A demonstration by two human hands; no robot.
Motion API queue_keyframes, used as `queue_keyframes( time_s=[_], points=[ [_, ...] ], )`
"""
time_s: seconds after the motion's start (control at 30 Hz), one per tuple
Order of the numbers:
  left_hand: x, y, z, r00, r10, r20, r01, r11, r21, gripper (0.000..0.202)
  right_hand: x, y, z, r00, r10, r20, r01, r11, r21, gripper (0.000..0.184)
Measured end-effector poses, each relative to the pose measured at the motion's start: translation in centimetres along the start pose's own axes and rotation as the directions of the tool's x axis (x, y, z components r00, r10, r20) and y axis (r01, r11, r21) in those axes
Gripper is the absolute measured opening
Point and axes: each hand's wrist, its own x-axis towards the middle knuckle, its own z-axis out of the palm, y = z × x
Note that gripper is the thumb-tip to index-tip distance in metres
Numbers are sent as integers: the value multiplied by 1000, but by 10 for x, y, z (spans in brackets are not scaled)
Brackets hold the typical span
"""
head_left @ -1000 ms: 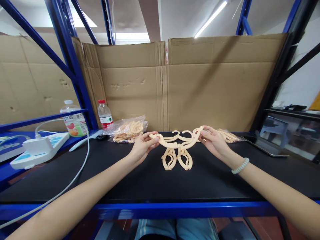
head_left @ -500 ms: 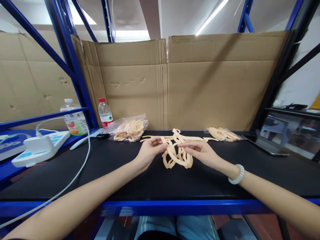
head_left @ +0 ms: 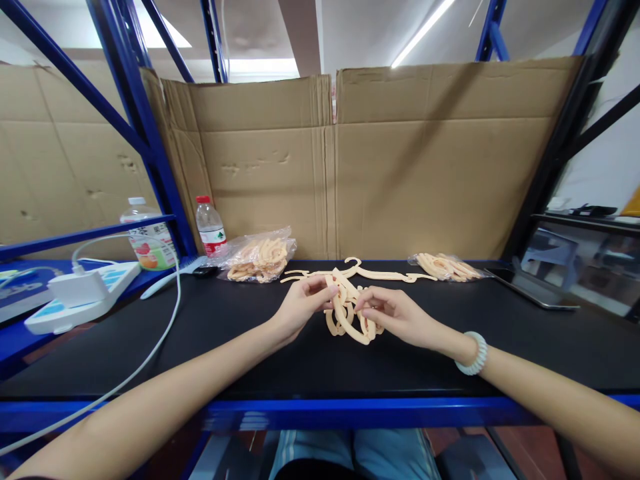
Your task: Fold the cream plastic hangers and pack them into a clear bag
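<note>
In the head view, beige plastic hanger pieces (head_left: 349, 323) hang in a loose bunch between my hands, above the black table mat. My left hand (head_left: 306, 303) is closed, pinching one curved hanger piece near its upper end. My right hand (head_left: 393, 312) has bent fingers and its thumb close to the index finger, pinching at the right side of the bunch. Fingers hide part of these pieces. Just behind lies a beige hanger (head_left: 385, 275) with its hook (head_left: 353, 261) pointing up and its arms spread left and right.
Plastic bags of beige pieces lie at the back left (head_left: 260, 259) and back right (head_left: 445, 268). A red-capped bottle (head_left: 211, 230), a power strip (head_left: 83, 300) with a white cable, and a dark tablet-like device (head_left: 533, 289) stand around. Cardboard (head_left: 430, 167) walls the back.
My right fingers have curled in and moved slightly down onto the bunch. The held curved piece has tilted and dropped a little, showing more of the hanger behind.
</note>
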Motion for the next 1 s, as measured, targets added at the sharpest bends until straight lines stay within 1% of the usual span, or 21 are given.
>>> queue_keyframes(
  time_s=[0.1, 0.2, 0.3, 0.37, 0.43, 0.5, 0.57, 0.67, 0.77, 0.8, 0.83, 0.87, 0.9, 0.93, 0.97, 1.0],
  points=[
    [1, 1, 1, 1000, -23, 4, 23, 1000, 20, 27, 0, 1, 2, 1000, 3, 19, -5, 991, 133, 18],
    [5, 2, -3, 999, -28, -22, 28, 1000, 12, 27, 2, 1, 0, 999, -31, -20, 33, 991, 131, 20],
    [14, 3, -16, 993, -40, -112, 45, 998, 36, 29, 5, 4, -9, 990, -46, -131, 57, 995, 80, 20],
    [22, 2, -30, 983, -81, -162, 108, 980, 165, 31, 7, 8, -19, 973, -42, -227, 57, 997, 58, 21],
    [29, -1, -45, 967, -124, -221, 202, 904, 376, 33, 9, 13, -31, 947, -31, -321, 48, 998, 47, 23],
    [33, -5, -55, 958, -137, -253, 250, 830, 499, 32, 10, 20, -42, 917, -5, -399, 29, 998, 52, 25],
    [35, -11, -61, 958, -113, -265, 252, 776, 578, 29, 10, 27, -52, 888, 27, -459, 7, 997, 72, 28],
    [33, -20, -59, 957, -41, -286, 234, 689, 685, 27, 9, 36, -60, 862, 72, -502, -28, 995, 95, 30],
    [29, -26, -53, 954, 67, -292, 208, 554, 806, 25, 9, 39, -61, 862, 92, -499, -49, 994, 99, 31],
    [27, -25, -51, 957, 118, -265, 171, 510, 843, 25, 9, 39, -60, 865, 92, -493, -52, 994, 94, 31],
    [26, -23, -50, 963, 169, -209, 106, 475, 874, 26, 10, 38, -60, 869, 90, -486, -55, 995, 86, 31],
    [24, -19, -48, 970, 207, -124, 16, 456, 890, 27, 10, 38, -59, 873, 85, -481, -56, 996, 74, 31],
    [22, -14, -47, 974, 226, -15, -92, 454, 886, 28, 10, 37, -59, 874, 78, -479, -56, 997, 59, 31],
    [20, -9, -46, 968, 224, 116, -210, 456, 865, 29, 10, 36, -61, 873, 69, -482, -55, 998, 43, 31],
    [18, -3, -45, 949, 195, 249, -313, 462, 830, 31, 11, 35, -63, 869, 60, -490, -55, 998, 25, 31],
    [15, 2, -43, 917, 153, 368, -396, 464, 793, 37, 10, 35, -67, 861, 51, -506, -54, 999, 8, 31]
  ],
)
